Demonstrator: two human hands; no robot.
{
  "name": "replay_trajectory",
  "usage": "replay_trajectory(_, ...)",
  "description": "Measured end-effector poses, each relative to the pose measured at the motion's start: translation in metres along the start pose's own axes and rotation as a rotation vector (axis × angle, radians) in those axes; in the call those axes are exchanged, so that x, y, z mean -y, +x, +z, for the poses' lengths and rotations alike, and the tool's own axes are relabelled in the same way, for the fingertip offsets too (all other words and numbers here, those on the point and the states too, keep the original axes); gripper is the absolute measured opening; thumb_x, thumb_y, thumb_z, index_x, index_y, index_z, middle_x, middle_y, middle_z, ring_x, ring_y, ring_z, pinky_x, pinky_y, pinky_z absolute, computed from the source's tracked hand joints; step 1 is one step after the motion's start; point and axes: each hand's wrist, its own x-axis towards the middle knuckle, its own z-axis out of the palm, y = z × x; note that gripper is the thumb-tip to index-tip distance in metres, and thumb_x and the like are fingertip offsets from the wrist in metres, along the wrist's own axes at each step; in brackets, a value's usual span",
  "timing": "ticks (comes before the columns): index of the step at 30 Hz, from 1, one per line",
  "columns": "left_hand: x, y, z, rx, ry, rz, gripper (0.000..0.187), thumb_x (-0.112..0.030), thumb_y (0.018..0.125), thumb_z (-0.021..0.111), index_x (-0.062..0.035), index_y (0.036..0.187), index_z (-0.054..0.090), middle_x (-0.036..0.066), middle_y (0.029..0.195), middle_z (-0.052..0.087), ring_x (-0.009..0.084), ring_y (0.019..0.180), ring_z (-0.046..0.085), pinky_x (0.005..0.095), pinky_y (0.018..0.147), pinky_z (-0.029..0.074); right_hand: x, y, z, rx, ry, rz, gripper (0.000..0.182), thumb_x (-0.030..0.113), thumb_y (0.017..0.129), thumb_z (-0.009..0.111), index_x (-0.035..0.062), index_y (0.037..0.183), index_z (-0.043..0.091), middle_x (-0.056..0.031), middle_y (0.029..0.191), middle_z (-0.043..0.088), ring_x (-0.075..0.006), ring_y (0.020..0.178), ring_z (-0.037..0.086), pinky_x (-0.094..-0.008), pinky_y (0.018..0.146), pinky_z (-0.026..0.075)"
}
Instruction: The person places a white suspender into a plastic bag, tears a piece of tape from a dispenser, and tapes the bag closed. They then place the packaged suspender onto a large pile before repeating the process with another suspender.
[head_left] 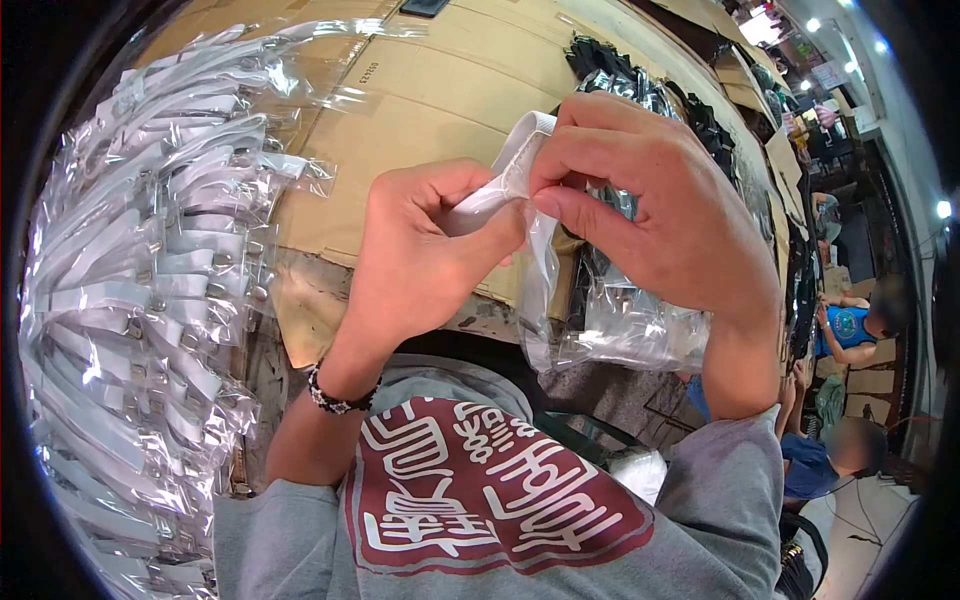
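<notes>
A white belt [519, 150] is looped up between my hands above the table edge, and one length of it hangs down below them. My left hand [425, 245] is closed around the belt from the left, thumb pressed along it. From the right, my right hand [640, 185] pinches the belt between thumb and fingertips, very close to my left thumb. Clear film seems to lie over part of the belt; its edge at the fingertips is hard to make out. Below my right hand lie clear plastic sleeves [640, 325], crumpled and shiny.
Many white belts in clear sleeves [150, 240] are heaped along the left. Cardboard [420, 100] covers the table, with a dark phone [424, 7] at its far edge. Black belts in plastic [610, 65] lie at the back right. Other people [850, 330] sit farther right.
</notes>
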Motion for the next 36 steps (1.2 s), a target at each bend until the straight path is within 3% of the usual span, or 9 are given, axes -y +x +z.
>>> replay_trajectory(2,-0.002,0.000,0.000,0.004,0.010,-0.002,0.012,-0.010,0.088,0.070,0.0011,0.082,0.071,-0.003,0.068,0.064,0.0005,0.061,0.051,0.0206,0.052,0.036,0.000,0.001,-0.004,0.029,-0.027,-0.004,0.009,0.004,0.084,0.070,0.0006,0.089,0.064,-0.0101,0.079,0.052,-0.0289,0.071,0.053,-0.0376,0.063,0.040)
replay_trajectory(5,-0.004,0.000,-0.004,0.063,0.029,-0.017,0.009,-0.002,0.092,0.069,0.0059,0.095,0.072,0.007,0.079,0.071,0.0082,0.067,0.065,0.0216,0.061,0.053,0.000,0.003,-0.007,0.062,-0.025,0.005,0.008,0.005,0.084,0.069,0.0012,0.088,0.063,-0.0101,0.079,0.051,-0.0291,0.073,0.053,-0.0387,0.065,0.040)
replay_trajectory(26,0.000,0.002,-0.004,0.056,0.073,-0.004,0.007,-0.001,0.090,0.068,0.0050,0.091,0.071,0.006,0.078,0.071,0.0073,0.067,0.064,0.0212,0.061,0.051,-0.002,0.010,-0.011,0.151,-0.041,-0.041,0.008,0.006,0.086,0.067,0.0004,0.088,0.062,-0.0094,0.080,0.052,-0.0268,0.074,0.055,-0.0361,0.065,0.042)
replay_trajectory(36,0.000,0.003,-0.005,0.050,0.082,-0.014,0.007,-0.002,0.090,0.068,0.0048,0.090,0.071,0.006,0.077,0.071,0.0075,0.066,0.063,0.0212,0.060,0.050,-0.001,0.012,-0.005,0.134,-0.133,-0.027,0.009,0.006,0.086,0.067,0.0005,0.088,0.061,-0.0108,0.081,0.054,-0.0282,0.075,0.058,-0.0387,0.069,0.044)
